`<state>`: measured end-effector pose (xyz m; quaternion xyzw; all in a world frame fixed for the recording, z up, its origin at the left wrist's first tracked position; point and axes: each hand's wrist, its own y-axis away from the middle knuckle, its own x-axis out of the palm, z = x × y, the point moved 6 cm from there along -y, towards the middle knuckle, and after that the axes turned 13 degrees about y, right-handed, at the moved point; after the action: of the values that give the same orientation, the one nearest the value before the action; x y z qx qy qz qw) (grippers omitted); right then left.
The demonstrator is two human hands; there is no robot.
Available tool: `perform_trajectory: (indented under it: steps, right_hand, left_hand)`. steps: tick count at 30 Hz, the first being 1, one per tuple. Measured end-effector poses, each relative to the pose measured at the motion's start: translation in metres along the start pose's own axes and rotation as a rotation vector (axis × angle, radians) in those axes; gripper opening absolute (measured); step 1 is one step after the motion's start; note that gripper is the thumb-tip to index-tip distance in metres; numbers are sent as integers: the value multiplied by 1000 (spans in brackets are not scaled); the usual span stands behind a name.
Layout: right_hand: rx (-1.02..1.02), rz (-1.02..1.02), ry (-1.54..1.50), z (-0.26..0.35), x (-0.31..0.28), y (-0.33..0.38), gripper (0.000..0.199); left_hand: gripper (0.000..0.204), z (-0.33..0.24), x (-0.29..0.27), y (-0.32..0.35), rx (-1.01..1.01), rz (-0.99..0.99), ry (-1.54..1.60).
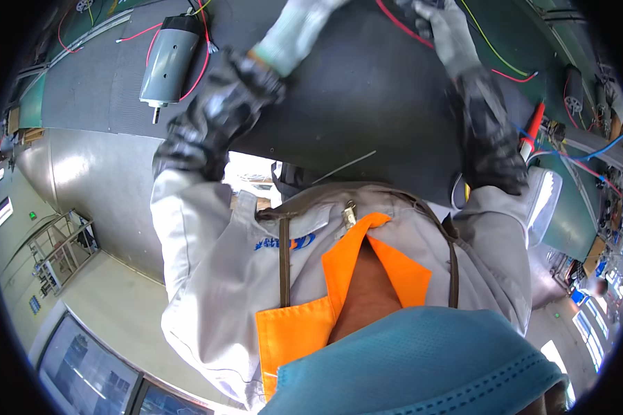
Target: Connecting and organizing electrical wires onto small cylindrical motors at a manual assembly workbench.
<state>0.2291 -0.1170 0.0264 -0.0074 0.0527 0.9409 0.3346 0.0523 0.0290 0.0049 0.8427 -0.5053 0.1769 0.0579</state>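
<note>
My left hand (310, 15), in a white knit glove, reaches up to the top edge; its fingers are cut off, so what it touches is hidden. My right hand (439, 22) wears a white glove with dark grey coated fingers. Those fingers are curled at the top edge, and whatever they hold cannot be made out. Beside this hand a red wire (403, 26) runs down from the top edge. A yellow-green wire (488, 40) passes on its right. Left of my left forearm lies a grey cylindrical motor (170, 63), its shaft toward me, with red wires around it.
The dark bench mat (367, 104) stretches under both arms. A thin pale strip (345, 167) lies near its front edge. To the right are a red-tipped tool (535, 123), a blue cable (610, 144) and another motor (572, 90). A metal frame (64, 252) stands at the far left.
</note>
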Motion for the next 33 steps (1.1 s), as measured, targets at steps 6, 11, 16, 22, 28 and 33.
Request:
perform_trajectory:
  steps: [6,11,16,22,28,33]
  right_hand:
    - [102,239,503,1,30,164,85]
    - [-170,349,678,4,46,235,69]
    - [-850,9,1452,63,54,203,47]
    - [-668,378,992,41,62,185,43]
    - [-846,718,565,110,178,262,12]
    - [-742,756,503,126,145,275,24]
  left_hand:
    - [25,-28,45,72,-247,-88,-58]
    - [47,-64,66,136,-761,11,-55]
    - [53,-47,32,152,-783,-97,-104]
    - [55,-55,21,142,-715,28,-80]
    - [84,-57,34,116,-529,466,-633]
    - [64,-73,45,132,-784,-175,-777]
